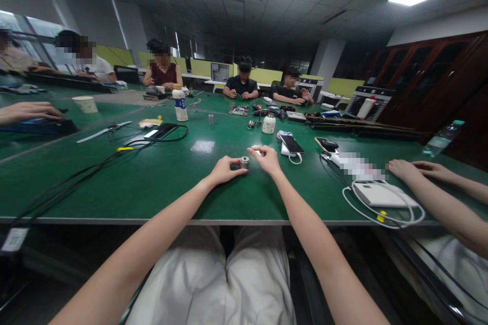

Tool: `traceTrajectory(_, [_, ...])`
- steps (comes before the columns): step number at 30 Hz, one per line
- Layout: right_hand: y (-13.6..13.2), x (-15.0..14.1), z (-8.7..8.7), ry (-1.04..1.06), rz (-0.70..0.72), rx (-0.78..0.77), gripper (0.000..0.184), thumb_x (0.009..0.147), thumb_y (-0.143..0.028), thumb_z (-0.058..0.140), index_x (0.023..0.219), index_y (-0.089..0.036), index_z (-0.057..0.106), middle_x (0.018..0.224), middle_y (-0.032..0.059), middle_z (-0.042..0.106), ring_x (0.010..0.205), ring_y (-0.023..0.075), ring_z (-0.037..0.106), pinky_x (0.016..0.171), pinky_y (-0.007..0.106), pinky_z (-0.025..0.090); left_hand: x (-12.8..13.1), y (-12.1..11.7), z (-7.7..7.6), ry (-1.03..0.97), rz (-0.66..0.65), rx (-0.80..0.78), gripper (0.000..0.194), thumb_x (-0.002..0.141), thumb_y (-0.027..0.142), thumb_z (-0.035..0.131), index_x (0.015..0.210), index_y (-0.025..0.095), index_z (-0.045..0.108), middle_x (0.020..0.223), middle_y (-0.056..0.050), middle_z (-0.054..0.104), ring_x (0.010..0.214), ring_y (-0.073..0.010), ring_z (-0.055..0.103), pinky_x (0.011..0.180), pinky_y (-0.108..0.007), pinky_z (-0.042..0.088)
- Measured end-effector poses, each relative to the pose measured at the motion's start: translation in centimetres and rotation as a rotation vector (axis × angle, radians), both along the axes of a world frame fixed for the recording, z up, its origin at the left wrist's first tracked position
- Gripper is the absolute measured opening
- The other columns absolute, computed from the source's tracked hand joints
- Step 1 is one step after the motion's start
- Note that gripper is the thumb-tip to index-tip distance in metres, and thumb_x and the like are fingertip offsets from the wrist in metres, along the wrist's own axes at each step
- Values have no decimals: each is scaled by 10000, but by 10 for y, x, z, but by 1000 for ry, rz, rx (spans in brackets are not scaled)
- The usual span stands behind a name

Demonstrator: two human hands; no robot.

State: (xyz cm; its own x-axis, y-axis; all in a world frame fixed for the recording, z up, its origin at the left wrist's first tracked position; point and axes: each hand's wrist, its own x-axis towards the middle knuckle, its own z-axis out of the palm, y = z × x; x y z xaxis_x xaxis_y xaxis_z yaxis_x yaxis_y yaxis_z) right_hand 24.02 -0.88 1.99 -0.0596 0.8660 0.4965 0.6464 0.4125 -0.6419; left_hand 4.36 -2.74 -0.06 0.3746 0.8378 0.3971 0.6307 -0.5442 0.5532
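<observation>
A small silvery metal cylinder (244, 163) stands upright on the green table, a dark spot at the centre of its top. My left hand (225, 169) grips it from the left between thumb and fingers. Just to the right and slightly above it is my right hand (267, 158), its thumb and fingertips drawn together in a pinch. Whatever those fingertips hold, if anything, is too small to make out. Farther back on the table stands a similar grey cylinder (211, 119), apart from both hands.
Black cables (102, 160) run across the left side beside a dark phone (162, 132). A white jar (269, 124), a phone on a white charger (292, 145) and a white box with cable (381, 195) lie rightward. Co-workers sit around the table; one's hands (406, 168) rest at right.
</observation>
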Motion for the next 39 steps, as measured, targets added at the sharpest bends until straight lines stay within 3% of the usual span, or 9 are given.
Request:
traceTrajectory(3, [4, 13, 0, -104, -166, -77, 281, 870, -518, 641, 985, -319, 802, 880, 41, 667, 865, 201, 563, 841, 350, 384, 0, 0, 0, 3, 2, 1, 412, 787, 453, 725, 1127, 223, 762, 1009, -62, 784, 934, -267, 689, 887, -356, 495])
traceTrajectory(6, [5, 24, -5, -263, -254, -245, 218, 819, -506, 714, 928, -343, 808, 1075, 76, 686, 1107, 290, 516, 941, 439, 349, 0, 0, 1, 5, 7, -10, 422, 789, 449, 726, 1138, 214, 758, 1020, -68, 782, 943, -271, 686, 888, -363, 494])
traceTrajectory(10, [4, 27, -10, -317, -286, -397, 240, 801, -532, 726, 946, -357, 806, 1105, 92, 695, 1171, 324, 472, 957, 473, 333, 0, 0, 0, 8, 6, -14, 429, 790, 454, 724, 1144, 213, 755, 1021, -64, 783, 932, -267, 688, 885, -361, 497])
traceTrajectory(17, [8, 25, -14, -290, -282, -292, 202, 813, -496, 728, 915, -342, 811, 1044, 98, 679, 1121, 325, 477, 940, 486, 332, 0, 0, 1, -7, 3, -13, 428, 782, 458, 729, 1131, 212, 761, 1013, -68, 784, 938, -268, 695, 879, -351, 504])
traceTrajectory(24, [1, 3, -6, -104, -36, -8, 200, 887, -485, 660, 986, -367, 789, 967, 45, 617, 1038, 236, 492, 919, 384, 320, 0, 3, -2, -34, -19, -7, 425, 778, 454, 730, 1124, 209, 760, 975, -66, 788, 888, -259, 707, 851, -341, 506])
traceTrajectory(30, [-8, -9, -3, -136, 30, 19, 173, 887, -462, 677, 966, -359, 793, 925, 35, 584, 1013, 220, 473, 897, 366, 309, -1, 3, -3, -55, -29, -19, 424, 780, 457, 728, 1114, 200, 763, 954, -68, 789, 831, -244, 711, 790, -315, 504])
traceTrajectory(35, [-11, -9, -2, -167, 42, 20, 210, 894, -485, 660, 945, -332, 794, 899, 31, 608, 973, 208, 488, 874, 349, 319, -1, 2, -1, -41, -29, -5, 405, 784, 442, 729, 1123, 223, 761, 957, -55, 790, 867, -245, 707, 842, -324, 499])
traceTrajectory(39, [-10, -10, 1, -134, -42, 26, 454, 954, -542, 530, 702, -234, 750, 788, 23, 639, 896, 189, 532, 876, 336, 324, 0, 1, 0, -37, -31, -20, 424, 778, 435, 736, 1144, 220, 755, 971, -58, 789, 884, -254, 707, 872, -338, 498])
